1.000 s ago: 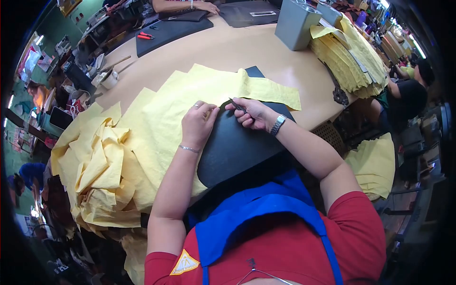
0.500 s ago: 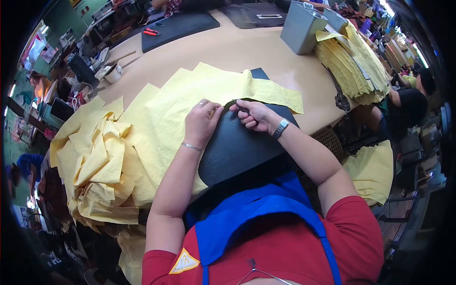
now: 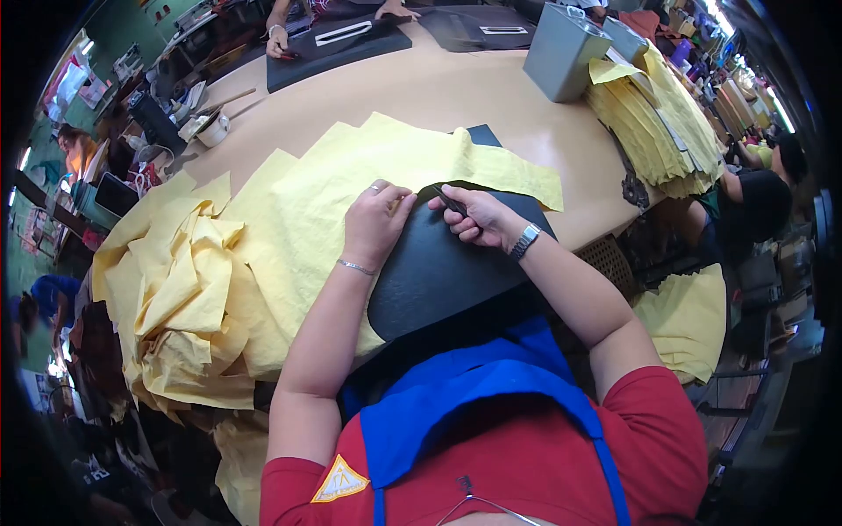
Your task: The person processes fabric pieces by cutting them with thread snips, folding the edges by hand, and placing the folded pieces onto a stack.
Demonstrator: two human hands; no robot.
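Observation:
My left hand point(image 3: 379, 221) has its thumb and fingertips pinched together at the edge of the yellow sheets point(image 3: 329, 197); what sits between them is too small to make out. Gripped in my right hand point(image 3: 478, 217) is a small dark hand tool point(image 3: 453, 203), its kind partly hidden by the fingers. The two hands are close together, over the upper part of a smooth black board point(image 3: 447, 267). Yellow sheets fan out along the board's left and far sides, and one strip crosses its far end.
Crumpled yellow pieces point(image 3: 189, 289) are heaped at the left. A metal can point(image 3: 566, 54) and a yellow stack point(image 3: 653, 123) stand at the back right. Across the table point(image 3: 289, 118), a co-worker's hands point(image 3: 279, 42) are over a black mat point(image 3: 351, 61). A white cup point(image 3: 212, 131) stands at left.
A co-worker's hands have come in at the far side, with a dark piece that has a pale-framed slot on the black mat. My own hands have barely moved.

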